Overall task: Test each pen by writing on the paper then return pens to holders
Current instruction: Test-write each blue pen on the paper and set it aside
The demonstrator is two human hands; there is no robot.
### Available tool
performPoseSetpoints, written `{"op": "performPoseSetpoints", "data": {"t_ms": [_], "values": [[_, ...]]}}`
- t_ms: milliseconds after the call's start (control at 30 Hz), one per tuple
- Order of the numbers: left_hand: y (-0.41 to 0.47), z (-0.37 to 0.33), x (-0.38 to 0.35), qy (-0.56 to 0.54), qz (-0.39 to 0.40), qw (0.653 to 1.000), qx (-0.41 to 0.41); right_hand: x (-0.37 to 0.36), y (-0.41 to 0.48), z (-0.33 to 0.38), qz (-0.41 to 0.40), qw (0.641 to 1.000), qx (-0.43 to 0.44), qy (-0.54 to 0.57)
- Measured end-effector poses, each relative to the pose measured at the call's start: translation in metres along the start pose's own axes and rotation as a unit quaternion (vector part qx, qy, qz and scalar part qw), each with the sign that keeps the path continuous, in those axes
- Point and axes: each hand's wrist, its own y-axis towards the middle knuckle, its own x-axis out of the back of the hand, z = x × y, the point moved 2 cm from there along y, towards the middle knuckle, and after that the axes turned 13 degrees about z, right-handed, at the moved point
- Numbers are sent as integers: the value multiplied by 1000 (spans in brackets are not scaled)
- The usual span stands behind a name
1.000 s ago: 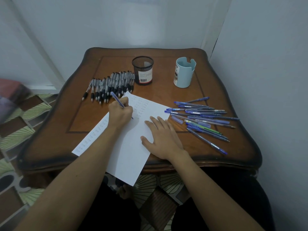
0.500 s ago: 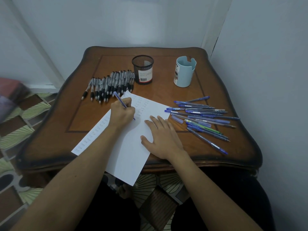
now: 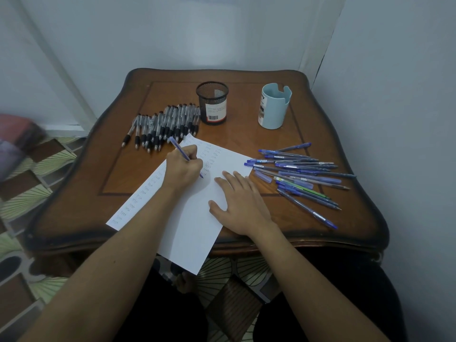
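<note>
Pen (image 3: 179, 149) gripped by left hand (image 3: 183, 169) slants tip-down onto paper (image 3: 192, 230); flat right hand (image 3: 240, 201) pins paper, nearer blue holder (image 3: 274, 107) beyond.

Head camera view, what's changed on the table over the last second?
The left hand, gripping the blue pen, has edged slightly to the right across the paper as it writes. Nothing was picked up or let go. The right hand stays flat on the paper. The black-grip pens, loose blue pens, mesh holder and light blue holder are unmoved.
</note>
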Motion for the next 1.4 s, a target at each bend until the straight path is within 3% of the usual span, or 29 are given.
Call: {"op": "performPoseSetpoints", "data": {"t_ms": [267, 600, 733, 833, 933, 1133, 1400], "values": [[1, -2, 3, -1, -15, 1000, 16, 3, 0, -2, -6, 1000, -11, -7], [0, -16, -6, -63, -107, 992, 25, 20, -2, -12, 7, 998, -55, -14], [-1, -17, -2, -146, -127, 979, 64, 30, -9, -24, -96, 987, -124, 20], [3, -17, 4, -202, -101, 969, 103, 38, -17, -38, -161, 962, -221, -8], [2, -28, 8, -263, -35, 961, 76, 41, -20, -45, -138, 957, -253, -35], [-15, -56, -5, -217, 81, 972, 38, 44, -21, -39, -138, 964, -228, -4], [-33, -68, -17, -157, 55, 986, 32, 38, -22, -24, -202, 951, -176, 152]]}}
